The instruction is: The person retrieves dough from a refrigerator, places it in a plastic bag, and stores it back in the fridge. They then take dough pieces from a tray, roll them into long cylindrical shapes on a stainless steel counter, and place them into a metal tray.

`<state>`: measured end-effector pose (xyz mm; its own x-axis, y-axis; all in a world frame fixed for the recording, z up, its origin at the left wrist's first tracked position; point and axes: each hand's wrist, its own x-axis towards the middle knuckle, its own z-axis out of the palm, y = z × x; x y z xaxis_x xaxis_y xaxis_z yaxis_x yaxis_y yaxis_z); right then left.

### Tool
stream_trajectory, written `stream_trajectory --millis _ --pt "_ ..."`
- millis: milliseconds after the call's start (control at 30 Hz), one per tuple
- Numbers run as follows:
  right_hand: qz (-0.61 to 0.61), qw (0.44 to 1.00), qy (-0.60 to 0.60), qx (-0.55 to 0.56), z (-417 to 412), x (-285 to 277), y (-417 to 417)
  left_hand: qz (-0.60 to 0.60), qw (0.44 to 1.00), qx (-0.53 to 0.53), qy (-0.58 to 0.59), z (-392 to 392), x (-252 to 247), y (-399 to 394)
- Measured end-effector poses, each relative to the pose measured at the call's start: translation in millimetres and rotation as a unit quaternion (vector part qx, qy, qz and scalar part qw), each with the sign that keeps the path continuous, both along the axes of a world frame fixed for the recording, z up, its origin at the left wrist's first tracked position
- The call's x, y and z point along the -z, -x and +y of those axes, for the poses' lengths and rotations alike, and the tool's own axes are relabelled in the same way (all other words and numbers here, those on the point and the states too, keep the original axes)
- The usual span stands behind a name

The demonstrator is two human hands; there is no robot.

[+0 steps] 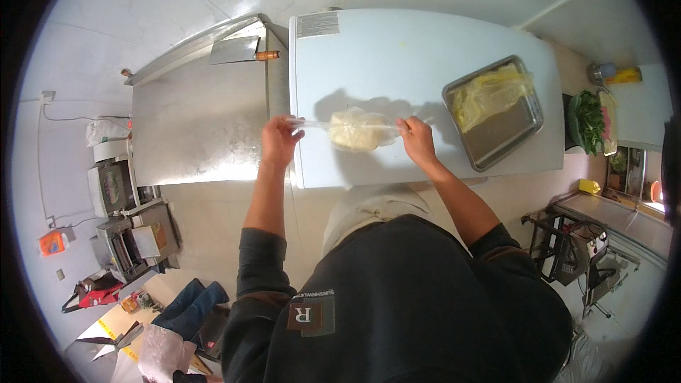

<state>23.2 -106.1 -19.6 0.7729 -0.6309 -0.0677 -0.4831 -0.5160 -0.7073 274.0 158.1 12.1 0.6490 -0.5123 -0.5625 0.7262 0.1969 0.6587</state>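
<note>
My left hand (281,138) and my right hand (417,138) each pinch one end of a clear plastic bag, stretched between them above the pale chest-like surface (367,69). A pale yellow lump, possibly dough, fills the middle of the plastic bag (355,130). To the right of my right hand lies a rectangular metal tray (492,151), set at a slant. Crumpled, yellowish plastic (489,93) covers its upper part.
A cleaver (237,50) with a wooden handle lies at the back of the steel table (197,122) on the left. Leafy greens (588,122) stand beyond the right end. Another person in jeans (191,306) is at lower left, near equipment.
</note>
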Motion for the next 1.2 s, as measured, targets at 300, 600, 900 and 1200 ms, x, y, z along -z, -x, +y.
stream_trajectory --millis 300,600,900,1200 --pt "-0.098 0.904 -0.402 0.103 3 -13 -4 0.060 0.990 -0.065 0.113 -12 -1 10" --pt "-0.215 0.802 -0.553 0.061 15 -54 -17 -0.183 0.981 0.068 -0.017 -20 -39 24" --pt "0.018 0.942 -0.242 -0.232 43 -70 -89 -0.398 0.864 0.305 -0.052 -89 -109 33" --pt "-0.105 0.911 -0.364 -0.161 46 -20 -82 -0.476 0.849 0.170 -0.154 -68 -4 61"
